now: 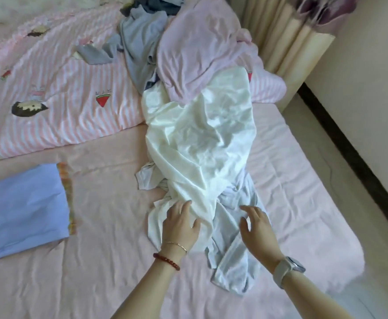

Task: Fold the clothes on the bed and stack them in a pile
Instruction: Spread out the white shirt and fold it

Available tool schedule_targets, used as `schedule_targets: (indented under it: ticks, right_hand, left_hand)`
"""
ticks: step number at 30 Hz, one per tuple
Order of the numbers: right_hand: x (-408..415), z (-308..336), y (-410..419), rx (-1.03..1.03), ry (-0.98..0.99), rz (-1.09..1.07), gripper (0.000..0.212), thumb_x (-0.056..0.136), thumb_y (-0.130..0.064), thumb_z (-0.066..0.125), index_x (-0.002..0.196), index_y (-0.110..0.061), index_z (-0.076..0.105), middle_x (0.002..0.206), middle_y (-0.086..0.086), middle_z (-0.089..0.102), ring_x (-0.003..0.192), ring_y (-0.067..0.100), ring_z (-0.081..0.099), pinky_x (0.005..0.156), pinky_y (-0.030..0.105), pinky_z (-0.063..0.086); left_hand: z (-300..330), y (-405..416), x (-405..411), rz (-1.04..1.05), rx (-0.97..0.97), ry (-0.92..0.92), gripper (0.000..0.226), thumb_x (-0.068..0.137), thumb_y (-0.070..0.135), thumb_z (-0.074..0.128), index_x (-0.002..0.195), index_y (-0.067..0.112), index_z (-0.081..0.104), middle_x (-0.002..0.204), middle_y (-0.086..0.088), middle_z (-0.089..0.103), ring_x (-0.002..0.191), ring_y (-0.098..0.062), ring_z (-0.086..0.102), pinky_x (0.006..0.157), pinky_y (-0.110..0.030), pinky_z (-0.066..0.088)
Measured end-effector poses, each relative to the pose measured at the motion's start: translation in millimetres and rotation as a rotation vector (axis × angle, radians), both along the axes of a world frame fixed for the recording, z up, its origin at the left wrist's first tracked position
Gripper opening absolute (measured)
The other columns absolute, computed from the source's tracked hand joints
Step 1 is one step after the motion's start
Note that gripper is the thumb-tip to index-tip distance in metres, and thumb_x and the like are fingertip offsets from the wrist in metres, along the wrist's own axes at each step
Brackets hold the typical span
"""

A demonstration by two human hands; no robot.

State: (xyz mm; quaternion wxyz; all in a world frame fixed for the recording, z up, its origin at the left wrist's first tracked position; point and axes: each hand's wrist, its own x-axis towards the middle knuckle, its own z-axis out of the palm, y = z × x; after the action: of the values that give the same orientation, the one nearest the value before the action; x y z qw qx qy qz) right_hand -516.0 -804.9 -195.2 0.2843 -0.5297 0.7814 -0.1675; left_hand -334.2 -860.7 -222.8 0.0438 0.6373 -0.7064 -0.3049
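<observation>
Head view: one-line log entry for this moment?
left hand open, resting on white garment | right hand open, fingers spread over it | folded blue garment lies left on bed sheet | unfolded pile behind

Two bare forearms, no sleeves in sight, reach into the frame. The left hand [181, 229] has a thin gold chain bracelet [177, 245] at the wrist and, just below it, a red beaded bracelet [166, 261]. The right hand [258, 229] has a smartwatch [290, 265] on a pale grey band.
</observation>
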Motion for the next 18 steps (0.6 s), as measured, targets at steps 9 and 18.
schedule_targets:
  ticks: [9, 18]
  right_hand:
    - [-61, -61, -7, -0.008, -0.087, -0.023, 0.034, 0.092, -0.008, 0.049, 0.126, -0.007, 0.052, 0.124, 0.008, 0.053, 0.118, 0.024, 0.049, 0.092, 0.025, 0.037]
    - [10, -16, -101, 0.051, -0.856, -0.324, 0.093, 0.085, -0.038, 0.065, 0.149, -0.022, -0.001, 0.155, -0.002, 0.016, 0.139, 0.018, 0.027, 0.113, 0.039, 0.027]
  left_hand:
    - [-56, -97, -40, 0.038, -0.028, -0.047, 0.031, 0.089, 0.019, 0.059, 0.119, 0.013, 0.060, 0.128, -0.014, 0.055, 0.119, -0.030, 0.046, 0.094, -0.038, 0.040]
    - [32, 25, 17, 0.009, 0.117, 0.435, 0.025, 0.089, 0.009, 0.057, 0.074, 0.029, 0.058, 0.064, 0.027, 0.056, 0.060, 0.012, 0.049, 0.059, -0.005, 0.035]
